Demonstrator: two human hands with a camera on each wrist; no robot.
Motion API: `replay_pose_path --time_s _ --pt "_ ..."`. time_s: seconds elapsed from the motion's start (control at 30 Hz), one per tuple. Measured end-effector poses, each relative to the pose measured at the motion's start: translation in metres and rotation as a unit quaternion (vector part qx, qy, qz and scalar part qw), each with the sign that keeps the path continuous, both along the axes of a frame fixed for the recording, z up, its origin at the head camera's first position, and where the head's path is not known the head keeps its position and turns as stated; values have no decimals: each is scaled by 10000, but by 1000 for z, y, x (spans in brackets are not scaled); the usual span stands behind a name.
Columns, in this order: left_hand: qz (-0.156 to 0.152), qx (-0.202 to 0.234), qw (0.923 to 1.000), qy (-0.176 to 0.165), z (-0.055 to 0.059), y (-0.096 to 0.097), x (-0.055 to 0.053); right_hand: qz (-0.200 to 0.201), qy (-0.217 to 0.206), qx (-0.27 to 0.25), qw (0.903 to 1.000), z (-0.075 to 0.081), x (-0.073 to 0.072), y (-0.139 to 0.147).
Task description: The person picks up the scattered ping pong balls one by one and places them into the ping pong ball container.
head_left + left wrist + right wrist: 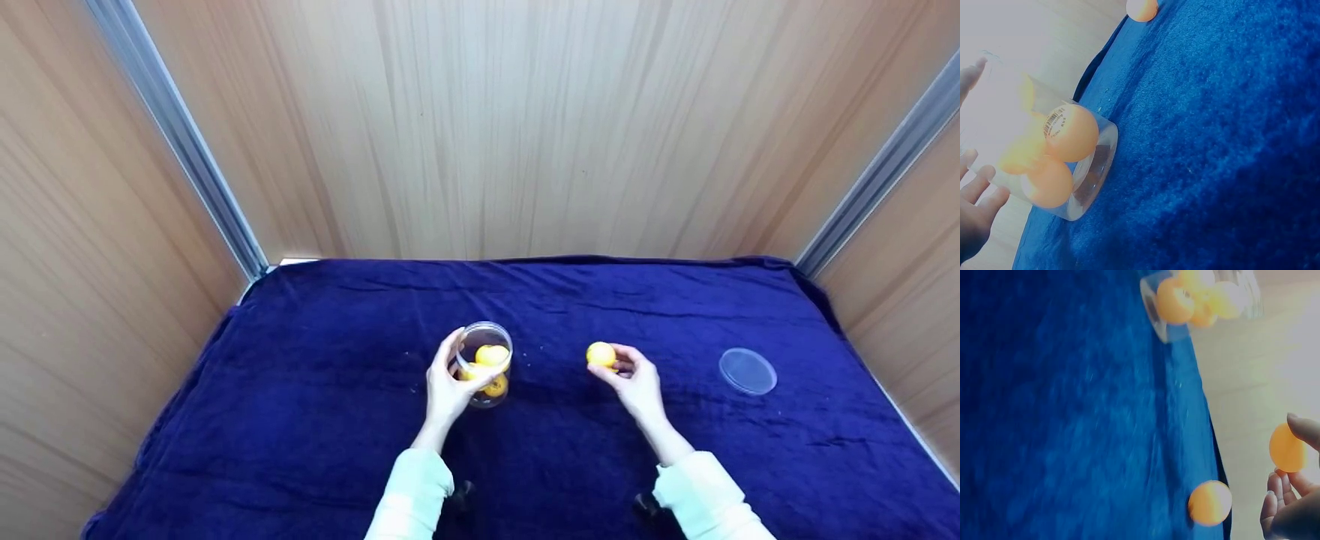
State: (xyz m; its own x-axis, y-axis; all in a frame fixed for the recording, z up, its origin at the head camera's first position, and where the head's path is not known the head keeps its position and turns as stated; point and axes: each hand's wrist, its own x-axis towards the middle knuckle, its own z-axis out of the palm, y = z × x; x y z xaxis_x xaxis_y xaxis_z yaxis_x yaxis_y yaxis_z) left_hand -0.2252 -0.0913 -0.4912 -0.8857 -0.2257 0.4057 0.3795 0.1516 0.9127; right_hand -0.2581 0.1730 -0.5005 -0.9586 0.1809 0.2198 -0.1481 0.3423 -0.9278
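A clear plastic jar [484, 330] without its lid stands before me, with several orange ping-pong balls [1075, 134] inside. My left hand [448, 390] grips the jar, thumb on the near side and fingers round its left side. In the right wrist view, my right hand [1297, 500] pinches one orange ping-pong ball [1288, 448] between thumb and fingertips, raised over the cloth to the jar's right. Below that hand another orange ball [1210, 503] lies on the cloth, mostly hidden by the hand in the head view.
A clear round lid [748, 371] lies flat on the dark blue cloth [300, 420], to the right of my right hand. Wood-grain panels [480, 135] stand behind the table and on both sides, joined by metal corner posts [180, 135].
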Motion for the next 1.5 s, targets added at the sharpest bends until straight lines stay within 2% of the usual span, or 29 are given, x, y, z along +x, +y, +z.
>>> replay_pose_path --time_s 0.27,0.43,0.7,0.87,1.17,1.4,1.5 --pt "-36 44 10000 29 -1 -1 -1 339 237 -179 9990 6 1 -27" --pt "-78 43 10000 34 -1 -1 -1 501 171 -237 9983 11 2 -41" --pt "-56 23 10000 -13 0 0 -1 846 93 -555 9948 44 18 -68" --pt "-57 47 10000 0 0 1 0 943 201 -538 9939 52 22 -80" --pt "-35 33 10000 37 -1 2 -1 1183 290 -582 9908 55 23 -100" --pt "-82 40 9999 43 -1 3 -1 1318 561 -322 9892 32 6 -109" --pt "-138 83 9998 88 -2 3 -2 1332 634 -229 9888 32 5 -115"
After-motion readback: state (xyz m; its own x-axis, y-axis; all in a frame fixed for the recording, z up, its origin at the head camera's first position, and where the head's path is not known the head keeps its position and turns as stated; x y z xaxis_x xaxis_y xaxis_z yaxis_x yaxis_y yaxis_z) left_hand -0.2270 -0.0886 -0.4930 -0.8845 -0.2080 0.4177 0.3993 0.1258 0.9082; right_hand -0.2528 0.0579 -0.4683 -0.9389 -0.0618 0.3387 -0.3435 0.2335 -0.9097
